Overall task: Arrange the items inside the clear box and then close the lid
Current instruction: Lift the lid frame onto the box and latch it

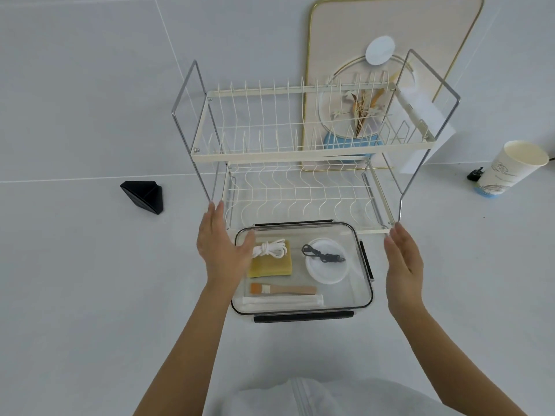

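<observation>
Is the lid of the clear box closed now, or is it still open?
Cannot tell for sure. The clear box shows the sponge and brush inside, but a transparent lid would look the same; the black latches appear flipped outward.

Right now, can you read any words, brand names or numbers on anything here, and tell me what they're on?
Paper cup: printed design with what may be lettering, too small and blurred to read.
Framed picture: round white sticker, blank as far as can be seen.
Nothing else bears readable text.

The head view looks steeply down, close over the white table (90,265).
</observation>
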